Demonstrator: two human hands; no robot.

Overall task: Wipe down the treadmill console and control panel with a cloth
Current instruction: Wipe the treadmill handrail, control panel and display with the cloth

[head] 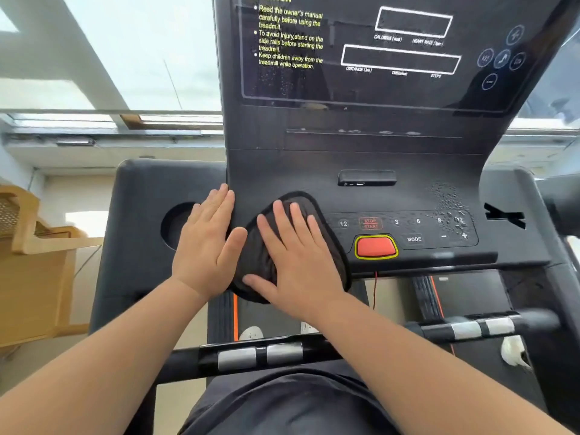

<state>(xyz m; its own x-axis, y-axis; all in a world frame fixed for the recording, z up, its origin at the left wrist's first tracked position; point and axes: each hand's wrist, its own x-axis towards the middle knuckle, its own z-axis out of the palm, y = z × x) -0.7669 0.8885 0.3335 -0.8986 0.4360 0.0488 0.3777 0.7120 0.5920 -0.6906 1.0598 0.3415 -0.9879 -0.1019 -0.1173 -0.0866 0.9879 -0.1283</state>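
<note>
Right grip (295, 262) is a bare hand lying flat on the cloth (255, 262), fingers straight and spread, palm down. So it's released, pressing the cloth rather than grabbing it. The cloth is dark and padded. It sits on the control panel (417, 229) just left of the red button (375, 247), and its near edge hangs over the panel's front lip.

Left grip (204, 246) is further left of the red button. It's flat and released too, lying across the panel's left edge with its thumb right up against the cloth. The cup hole (177, 224) is further left again, partly under those fingers.

The STOP/START key (370, 223) is just above the red button and the MODE key (414, 239) is just right of it. Water droplets (452, 208) are beaded up and to the right of the red button, around the 9 and 12 keys. The console (392, 89) stands well above it, with yellow caution text on it. The handlebar (260, 356) runs below it, nearer the person, and has silver pads.
</note>
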